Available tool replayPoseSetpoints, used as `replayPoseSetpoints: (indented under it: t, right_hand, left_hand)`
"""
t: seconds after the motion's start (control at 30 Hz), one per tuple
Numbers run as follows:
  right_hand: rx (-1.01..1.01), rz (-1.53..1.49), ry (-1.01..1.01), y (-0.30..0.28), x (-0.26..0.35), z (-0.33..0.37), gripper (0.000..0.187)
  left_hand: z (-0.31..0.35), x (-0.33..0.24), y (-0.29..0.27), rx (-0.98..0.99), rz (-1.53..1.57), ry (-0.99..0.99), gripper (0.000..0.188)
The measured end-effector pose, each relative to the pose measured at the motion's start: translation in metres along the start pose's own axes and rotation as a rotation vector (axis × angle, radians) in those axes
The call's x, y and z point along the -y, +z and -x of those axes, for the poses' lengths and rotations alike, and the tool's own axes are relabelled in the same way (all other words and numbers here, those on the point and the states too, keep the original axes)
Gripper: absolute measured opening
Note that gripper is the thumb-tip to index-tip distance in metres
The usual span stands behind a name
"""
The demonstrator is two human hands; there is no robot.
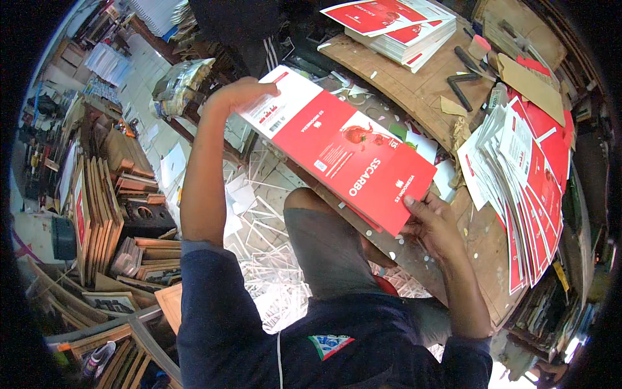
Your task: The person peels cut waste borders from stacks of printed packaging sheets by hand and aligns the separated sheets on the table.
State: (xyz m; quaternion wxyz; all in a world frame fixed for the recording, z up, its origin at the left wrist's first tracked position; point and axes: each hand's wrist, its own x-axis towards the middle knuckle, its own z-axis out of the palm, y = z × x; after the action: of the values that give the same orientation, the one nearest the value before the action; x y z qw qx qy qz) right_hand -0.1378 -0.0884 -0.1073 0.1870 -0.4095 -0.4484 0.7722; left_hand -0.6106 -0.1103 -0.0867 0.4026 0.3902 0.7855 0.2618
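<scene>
Between my two hands, tilted over my lap and the bench's near edge, is a long red and white printed cardboard sheet with a picture of red fruit on it. More red card shows beneath its lower edge; whether it is a second sheet or a folded layer, I cannot tell. My left hand grips the white far-left end, fingers partly behind it. At the near-right corner my right hand pinches the card, thumb on top. To its right, a fanned pile of similar printed sheets lies on the wooden bench.
Another stack of printed sheets stands at the bench's far side. A black-handled tool and a brown cardboard piece lie near it. White paper offcuts litter the floor. Wooden boards stand at the left.
</scene>
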Motion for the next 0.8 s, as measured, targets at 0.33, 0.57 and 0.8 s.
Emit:
replayPoseSetpoints:
  t: [0.33,0.57,0.8]
  right_hand:
    - [-0.326,0.954,-0.382,-0.033,-0.002,0.002,0.070]
    - [-0.110,1.355,-0.528,-0.045,0.033,-0.034,0.078]
    - [0.006,1.358,-0.536,-0.033,0.036,-0.068,0.028]
  left_hand:
    - [-0.002,0.052,-0.008,-0.212,-0.045,0.155,0.103]
    - [0.050,0.075,0.007,-0.095,-0.378,0.327,0.117]
    - [0.039,0.058,0.034,-0.401,-0.567,0.309,0.086]
